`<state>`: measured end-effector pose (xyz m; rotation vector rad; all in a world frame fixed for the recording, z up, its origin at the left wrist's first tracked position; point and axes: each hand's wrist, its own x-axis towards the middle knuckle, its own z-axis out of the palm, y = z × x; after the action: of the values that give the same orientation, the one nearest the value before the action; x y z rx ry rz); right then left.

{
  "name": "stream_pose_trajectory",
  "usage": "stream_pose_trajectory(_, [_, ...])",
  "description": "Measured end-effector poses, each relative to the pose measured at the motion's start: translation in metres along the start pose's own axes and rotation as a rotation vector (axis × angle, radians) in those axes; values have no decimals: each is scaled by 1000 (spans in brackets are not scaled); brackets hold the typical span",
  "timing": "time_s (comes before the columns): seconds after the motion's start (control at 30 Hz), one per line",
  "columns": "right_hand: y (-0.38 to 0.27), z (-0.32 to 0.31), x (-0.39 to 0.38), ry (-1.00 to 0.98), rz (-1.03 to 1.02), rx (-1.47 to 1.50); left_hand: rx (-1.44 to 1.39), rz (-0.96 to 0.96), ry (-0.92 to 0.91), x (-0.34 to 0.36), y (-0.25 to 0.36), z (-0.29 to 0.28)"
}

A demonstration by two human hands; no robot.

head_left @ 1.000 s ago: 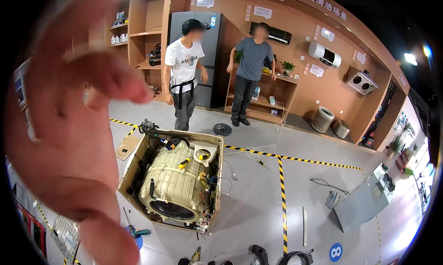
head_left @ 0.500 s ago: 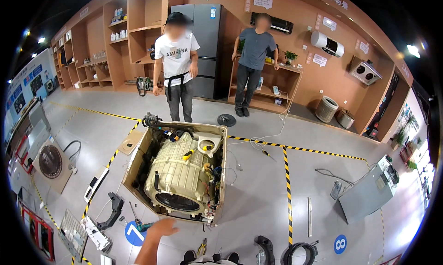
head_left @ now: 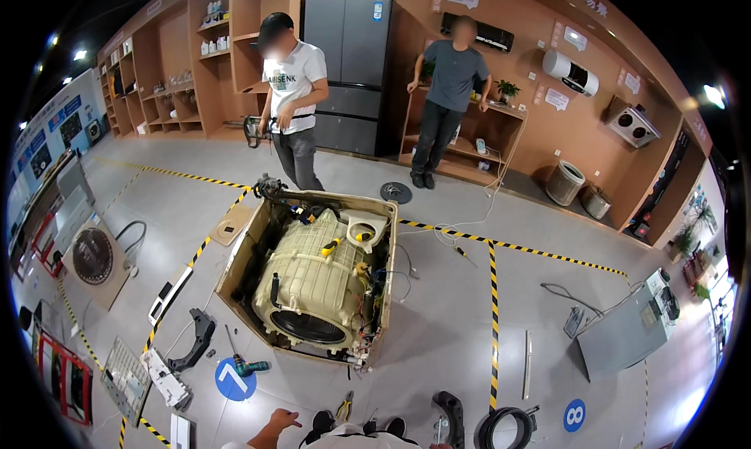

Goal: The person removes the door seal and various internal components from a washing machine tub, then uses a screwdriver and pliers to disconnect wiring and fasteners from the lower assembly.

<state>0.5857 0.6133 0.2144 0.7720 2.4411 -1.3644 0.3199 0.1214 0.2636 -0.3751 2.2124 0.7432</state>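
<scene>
My left hand (head_left: 285, 419) is low in the picture, palm over the floor, fingers stretched out to the right and holding nothing. It is left of my shoes and nearest to yellow-handled pliers (head_left: 344, 406). Only a sliver of my right hand (head_left: 440, 447) shows at the lower edge, beside a curved black part (head_left: 450, 418); its fingers are hidden. Ahead stands an opened washing machine (head_left: 389, 285) with its cream tub (head_left: 309, 273) exposed. Yellow-and-black tool handles (head_left: 331, 247) rest on the tub. A teal cordless drill (head_left: 249, 368) lies left of the machine.
A black ring (head_left: 486, 433) lies at lower right. Removed panels (head_left: 125, 378) and a black bracket (head_left: 202, 339) lie at left. A screwdriver (head_left: 461, 253) and white cord are on the floor at right. One person (head_left: 297, 89) stands behind the machine, another (head_left: 450, 89) by the shelf.
My left hand has drawn back from the machine's front toward my feet. The person in white has turned left and now holds a dark tool-like object. My view has shifted slightly.
</scene>
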Motion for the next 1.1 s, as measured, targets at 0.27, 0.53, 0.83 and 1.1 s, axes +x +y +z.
stream_pose_trajectory(0.27, [-36, -1, 1, -117, 251, -13, -451, -292, 117, -23, -52, 11])
stream_pose_trajectory(0.53, [-51, -9, -5, -53, 308, 196, -174, -248, 212, -2, -65, 30])
stream_pose_trajectory(0.83, [-74, -27, -4, -175, 262, 210, -552, -172, 111, -1, -77, 38])
stream_pose_trajectory(1.1, [-80, -27, -1, -98, 11, -69, -517, -231, 246, 18, -110, 68])
